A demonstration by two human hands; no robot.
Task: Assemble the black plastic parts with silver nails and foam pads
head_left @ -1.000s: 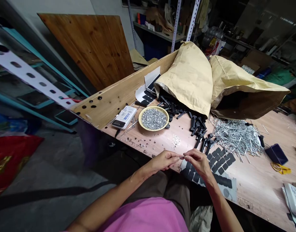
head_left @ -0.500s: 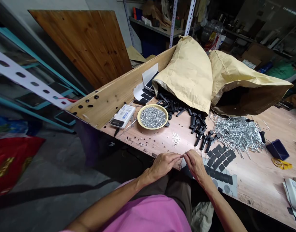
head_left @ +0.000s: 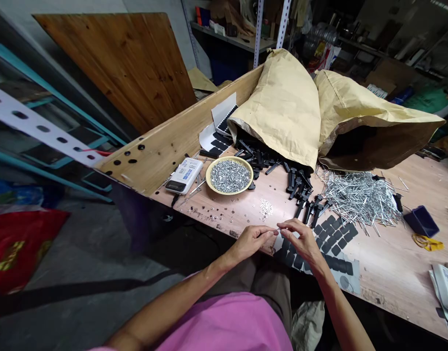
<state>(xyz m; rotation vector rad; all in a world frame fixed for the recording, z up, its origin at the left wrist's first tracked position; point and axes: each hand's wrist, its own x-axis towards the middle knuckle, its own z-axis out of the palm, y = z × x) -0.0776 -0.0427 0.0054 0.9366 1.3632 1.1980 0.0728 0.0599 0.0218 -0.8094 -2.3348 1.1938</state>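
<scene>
My left hand [head_left: 252,241] and my right hand [head_left: 301,241] meet fingertip to fingertip at the near edge of the wooden table [head_left: 388,273]. Both are pinched on a small thin metal piece that I cannot make out clearly. Under my right hand lies a grey sheet of black pads [head_left: 334,243]. Just beyond my fingers sits a small heap of tiny silver parts [head_left: 266,208]. A yellow bowl [head_left: 229,176] full of small silver parts stands further back to the left.
Two tan paper sacks [head_left: 288,105] lie at the back, black plastic pieces [head_left: 299,187] spilling from one. A pile of metal pins [head_left: 359,197] is at right, with a dark blue tray [head_left: 421,220]. A white device [head_left: 183,176] lies left of the bowl.
My hands stay pinched together at the table edge, shifting slightly up and apart from the lower position half a second ago. The view has tilted a little.
</scene>
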